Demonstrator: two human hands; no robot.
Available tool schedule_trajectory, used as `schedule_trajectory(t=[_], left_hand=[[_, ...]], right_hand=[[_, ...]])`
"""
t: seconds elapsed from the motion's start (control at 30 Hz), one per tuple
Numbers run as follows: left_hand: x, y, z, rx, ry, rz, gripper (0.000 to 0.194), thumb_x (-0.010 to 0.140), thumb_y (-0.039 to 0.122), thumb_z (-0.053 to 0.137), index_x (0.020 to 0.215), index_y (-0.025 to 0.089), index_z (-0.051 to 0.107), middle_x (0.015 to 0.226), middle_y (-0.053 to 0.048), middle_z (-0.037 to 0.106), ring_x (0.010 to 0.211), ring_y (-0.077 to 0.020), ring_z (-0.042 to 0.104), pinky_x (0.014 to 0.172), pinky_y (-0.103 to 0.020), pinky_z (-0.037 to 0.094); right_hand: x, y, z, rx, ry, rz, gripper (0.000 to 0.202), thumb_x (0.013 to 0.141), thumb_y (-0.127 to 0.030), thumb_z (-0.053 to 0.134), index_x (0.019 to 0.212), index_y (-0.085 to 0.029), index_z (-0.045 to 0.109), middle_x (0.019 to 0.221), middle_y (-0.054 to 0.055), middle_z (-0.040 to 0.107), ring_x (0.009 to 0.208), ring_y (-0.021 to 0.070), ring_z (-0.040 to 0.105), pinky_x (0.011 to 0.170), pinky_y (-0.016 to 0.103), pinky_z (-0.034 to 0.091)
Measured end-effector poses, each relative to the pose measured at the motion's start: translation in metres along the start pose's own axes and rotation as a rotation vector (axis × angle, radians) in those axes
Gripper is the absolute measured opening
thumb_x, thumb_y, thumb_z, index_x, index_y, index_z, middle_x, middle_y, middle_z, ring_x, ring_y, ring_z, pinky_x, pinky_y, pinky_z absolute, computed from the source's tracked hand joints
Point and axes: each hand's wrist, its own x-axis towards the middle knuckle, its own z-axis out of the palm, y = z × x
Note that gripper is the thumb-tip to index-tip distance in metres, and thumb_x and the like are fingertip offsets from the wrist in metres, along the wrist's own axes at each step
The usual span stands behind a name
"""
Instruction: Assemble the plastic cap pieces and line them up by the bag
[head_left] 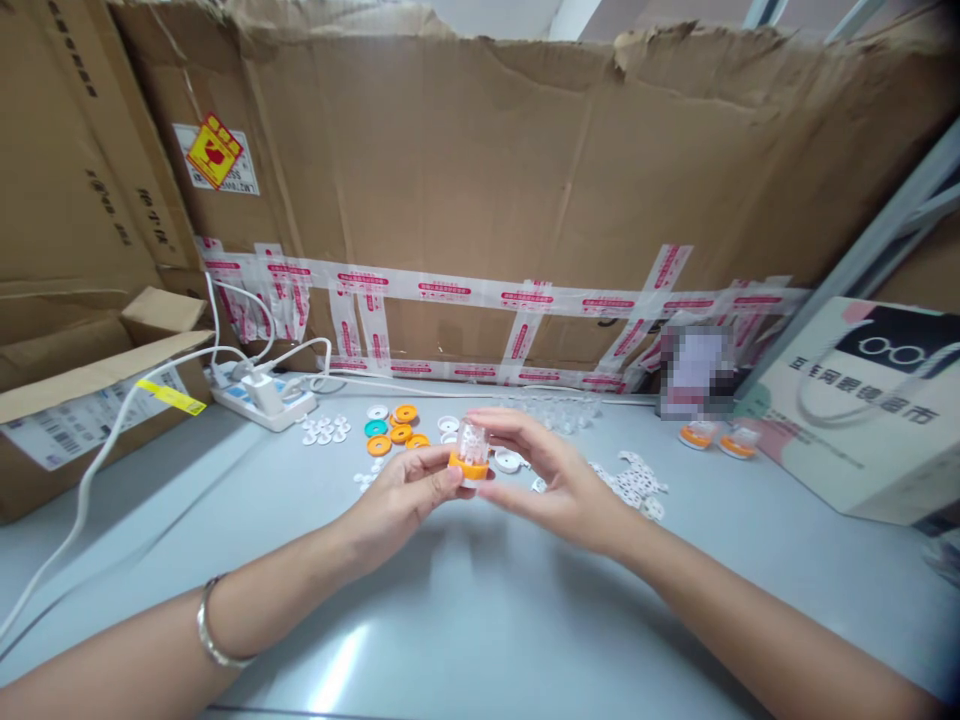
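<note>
In front of me I hold upright a small clear plastic dome with an orange ring and white base (470, 466). My left hand (405, 490) pinches it at the orange ring from the left. From the right, my right hand (566, 485) has its fingertips at the dome's top and its thumb by the white base. Small pale pieces show inside the dome. Orange rings (379, 445) lie behind my left hand, along with a teal ring (376, 428) and white rings. A pile of flat white discs with holes (637, 482) spreads beyond my right wrist.
Two similar domed pieces (739, 443) stand at the right, by a paper bag (862, 420). Clear cups (562, 410) and small white parts (326, 430) lie farther back. A power strip (262, 400) with cables and an open carton (97, 400) occupy the left. Taped cardboard (465, 180) walls the back.
</note>
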Motion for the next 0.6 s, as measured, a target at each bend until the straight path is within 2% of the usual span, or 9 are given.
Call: schedule_trajectory(t=[0.1,0.17,0.27,0.37,0.47,0.6], left_hand=[[0.000,0.000,0.000,0.061,-0.036,-0.031,0.023,0.081,0.028,0.061,0.102,0.020,0.066,0.102,-0.006,0.065,0.097,-0.0176,0.057,0.088,-0.030,0.043],[-0.001,0.000,0.001,0.122,-0.049,-0.046,0.024,0.080,0.029,0.061,0.101,0.019,0.066,0.102,-0.006,0.064,0.097,-0.0178,0.056,0.088,-0.031,0.043],[-0.001,0.002,0.004,0.233,-0.015,-0.014,0.025,0.082,0.028,0.059,0.104,0.019,0.064,0.097,-0.005,0.064,0.093,-0.0171,0.056,0.088,-0.032,0.043],[-0.003,0.003,0.008,0.364,0.058,0.029,0.025,0.083,0.029,0.057,0.104,0.018,0.064,0.090,-0.004,0.063,0.089,-0.0168,0.056,0.084,-0.030,0.043],[-0.005,0.004,0.013,0.446,0.123,0.063,0.026,0.082,0.029,0.057,0.104,0.016,0.063,0.092,-0.005,0.063,0.090,-0.0182,0.055,0.083,-0.030,0.043],[-0.007,0.004,0.018,0.512,0.164,0.081,0.028,0.082,0.028,0.056,0.106,0.016,0.062,0.093,-0.005,0.063,0.088,-0.0186,0.055,0.082,-0.030,0.042]], right_hand=[[0.004,-0.001,-0.003,0.291,0.020,0.200,0.021,0.080,-0.030,0.058,0.100,-0.024,0.056,0.107,0.004,0.060,0.097,0.0162,0.059,0.083,0.034,0.052],[0.005,-0.001,-0.002,0.335,0.067,0.262,0.020,0.074,-0.029,0.065,0.093,-0.022,0.059,0.095,0.003,0.063,0.088,0.0148,0.061,0.077,0.031,0.053],[0.004,-0.001,0.003,0.320,0.125,0.316,0.025,0.071,-0.028,0.068,0.094,-0.021,0.062,0.093,0.003,0.065,0.081,0.0138,0.061,0.074,0.030,0.053],[0.001,-0.001,0.012,0.323,0.230,0.328,0.022,0.069,-0.029,0.069,0.089,-0.020,0.064,0.095,0.005,0.066,0.080,0.0145,0.062,0.074,0.032,0.053],[-0.002,0.000,0.021,0.305,0.339,0.284,0.016,0.070,-0.028,0.068,0.083,-0.020,0.064,0.092,0.004,0.066,0.086,0.0155,0.062,0.081,0.034,0.051],[-0.003,-0.001,0.023,0.347,0.346,0.303,0.018,0.069,-0.030,0.069,0.081,-0.020,0.061,0.094,0.004,0.066,0.089,0.0161,0.063,0.082,0.035,0.051]])
